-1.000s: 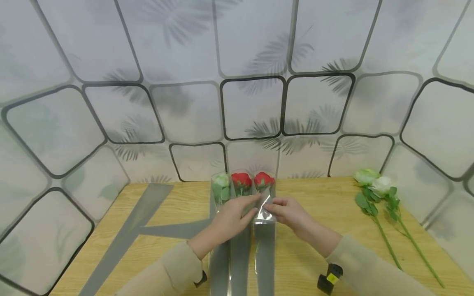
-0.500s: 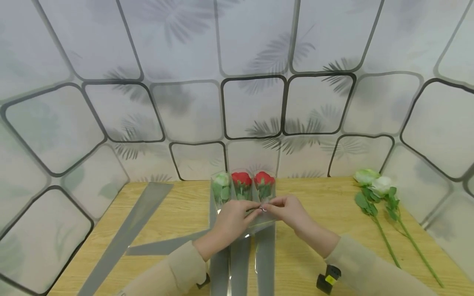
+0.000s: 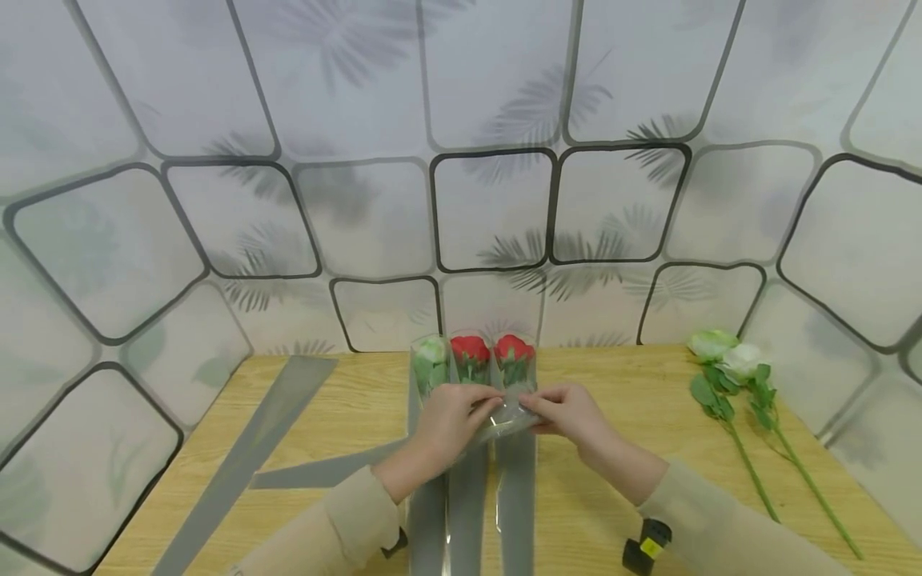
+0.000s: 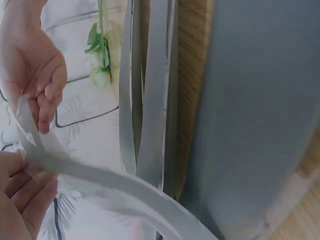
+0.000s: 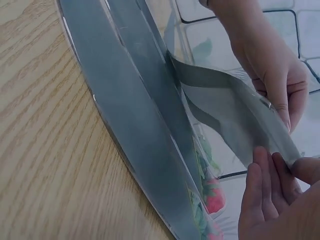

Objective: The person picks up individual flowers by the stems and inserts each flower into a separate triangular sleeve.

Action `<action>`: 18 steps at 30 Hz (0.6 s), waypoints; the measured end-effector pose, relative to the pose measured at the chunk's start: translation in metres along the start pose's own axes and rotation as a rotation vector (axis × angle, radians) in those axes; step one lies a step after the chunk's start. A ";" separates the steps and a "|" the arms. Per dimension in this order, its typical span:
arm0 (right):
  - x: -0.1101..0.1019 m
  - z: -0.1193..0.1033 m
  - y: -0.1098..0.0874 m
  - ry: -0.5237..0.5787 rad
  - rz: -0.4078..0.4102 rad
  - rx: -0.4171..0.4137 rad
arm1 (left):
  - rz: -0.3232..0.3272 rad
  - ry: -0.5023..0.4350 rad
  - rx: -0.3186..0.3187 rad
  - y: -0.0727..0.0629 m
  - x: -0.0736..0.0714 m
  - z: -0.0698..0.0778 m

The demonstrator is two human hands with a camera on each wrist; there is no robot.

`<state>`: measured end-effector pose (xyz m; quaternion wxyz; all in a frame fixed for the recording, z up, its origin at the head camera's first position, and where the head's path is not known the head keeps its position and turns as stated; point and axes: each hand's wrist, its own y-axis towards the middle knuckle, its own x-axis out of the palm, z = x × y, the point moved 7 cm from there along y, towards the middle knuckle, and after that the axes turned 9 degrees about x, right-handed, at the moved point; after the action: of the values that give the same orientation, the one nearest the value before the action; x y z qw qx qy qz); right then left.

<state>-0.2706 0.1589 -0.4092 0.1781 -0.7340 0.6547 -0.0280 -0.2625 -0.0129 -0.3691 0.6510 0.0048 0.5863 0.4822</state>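
Note:
A grey flower sleeve with a clear side [image 3: 510, 416] is held by its wide end, clear of the table, its narrow grey tail trailing left. My left hand [image 3: 448, 424] pinches one side of that end. Thumb and fingers of my right hand [image 3: 576, 418] pinch the other side. The right wrist view shows the sleeve [image 5: 225, 102] bowed between both hands. Beneath and behind lie three sleeved roses: a pale green one [image 3: 430, 356], a red one [image 3: 470, 350] in the middle and another red one [image 3: 514, 349] at right. My hands partly cover their sleeves.
Another flat grey sleeve [image 3: 245, 456] lies slantwise at left on the wooden table [image 3: 598, 512]. Two loose roses, one pale green [image 3: 711, 344] and one white [image 3: 742, 362], lie at right with bare stems. A patterned backdrop [image 3: 490, 216] stands behind the table.
My fingertips came together at the sleeve's end, then drew slightly apart, with the film now spread between them. Its tail swung toward me, then slightly back. The roses stayed put.

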 end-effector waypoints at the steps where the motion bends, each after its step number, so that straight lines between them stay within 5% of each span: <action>1: 0.000 0.002 0.000 0.013 -0.006 0.010 | 0.011 -0.004 0.008 -0.001 -0.001 0.000; 11: -0.003 0.016 -0.002 0.098 -0.092 0.068 | 0.070 -0.020 0.046 -0.003 -0.008 -0.004; 18: -0.004 0.028 -0.005 0.127 -0.131 0.099 | 0.049 -0.050 0.032 -0.002 -0.014 -0.005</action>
<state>-0.2591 0.1696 -0.4332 0.1703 -0.7624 0.6130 -0.1182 -0.2633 -0.0254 -0.3614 0.6533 0.0417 0.5771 0.4883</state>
